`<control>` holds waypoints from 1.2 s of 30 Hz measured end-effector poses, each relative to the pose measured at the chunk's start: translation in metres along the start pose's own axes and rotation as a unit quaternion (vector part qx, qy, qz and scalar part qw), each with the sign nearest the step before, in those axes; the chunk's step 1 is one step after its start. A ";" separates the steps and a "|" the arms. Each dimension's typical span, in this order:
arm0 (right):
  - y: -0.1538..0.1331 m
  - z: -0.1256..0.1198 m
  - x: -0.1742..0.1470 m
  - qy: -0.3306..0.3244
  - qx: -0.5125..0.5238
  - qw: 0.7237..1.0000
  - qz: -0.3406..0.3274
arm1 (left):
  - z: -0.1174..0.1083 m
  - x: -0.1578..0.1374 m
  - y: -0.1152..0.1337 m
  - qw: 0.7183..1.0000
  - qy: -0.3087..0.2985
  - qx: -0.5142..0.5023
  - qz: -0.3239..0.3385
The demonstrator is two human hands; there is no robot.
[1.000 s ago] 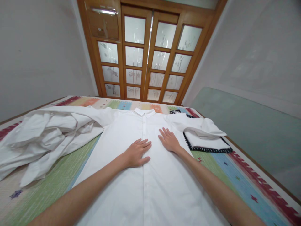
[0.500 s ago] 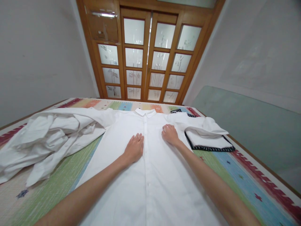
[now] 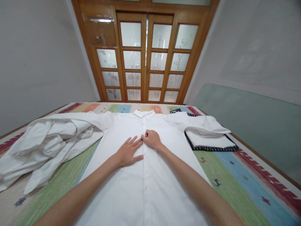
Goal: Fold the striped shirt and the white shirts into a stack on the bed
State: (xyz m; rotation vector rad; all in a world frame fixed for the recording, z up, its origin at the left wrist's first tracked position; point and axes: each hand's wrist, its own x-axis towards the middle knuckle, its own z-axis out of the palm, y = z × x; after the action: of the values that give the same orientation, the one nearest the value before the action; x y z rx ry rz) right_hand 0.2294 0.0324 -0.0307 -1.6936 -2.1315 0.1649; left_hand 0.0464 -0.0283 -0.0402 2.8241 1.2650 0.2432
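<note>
A white button-up shirt (image 3: 117,188) lies face up and spread out, its collar (image 3: 144,113) at the far end and its front closed along the placket. My left hand (image 3: 129,152) rests flat on the shirt's left half, fingers spread, with fingertips reaching the placket. At the placket, my right hand (image 3: 151,138) is closed in a pinch on the shirt's front edge, close to the left fingertips. What exactly sits between the right fingertips is too small to make out.
Crumpled white clothing (image 3: 54,141) lies at the left. Under the shirt's right sleeve (image 3: 204,124) is a folded black-and-white cloth (image 3: 211,147). A striped, patterned cover (image 3: 235,175) lies beneath everything. Wooden glass-paned doors (image 3: 145,56) stand behind, with walls at both sides.
My right hand has moved left from the shirt's chest to the placket and pinches there. My left hand has shifted slightly left and its fingers have spread.
</note>
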 end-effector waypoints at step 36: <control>0.032 -0.004 0.009 -0.042 0.275 0.960 -0.039 | 0.005 0.073 -0.003 0.943 0.174 -0.221 -0.177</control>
State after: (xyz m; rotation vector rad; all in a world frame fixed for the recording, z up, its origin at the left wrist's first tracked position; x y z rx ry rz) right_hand 0.2583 0.0486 -0.0360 -1.2896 -1.9575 0.7428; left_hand 0.0929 0.0284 -0.0364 2.1915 1.5157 0.9109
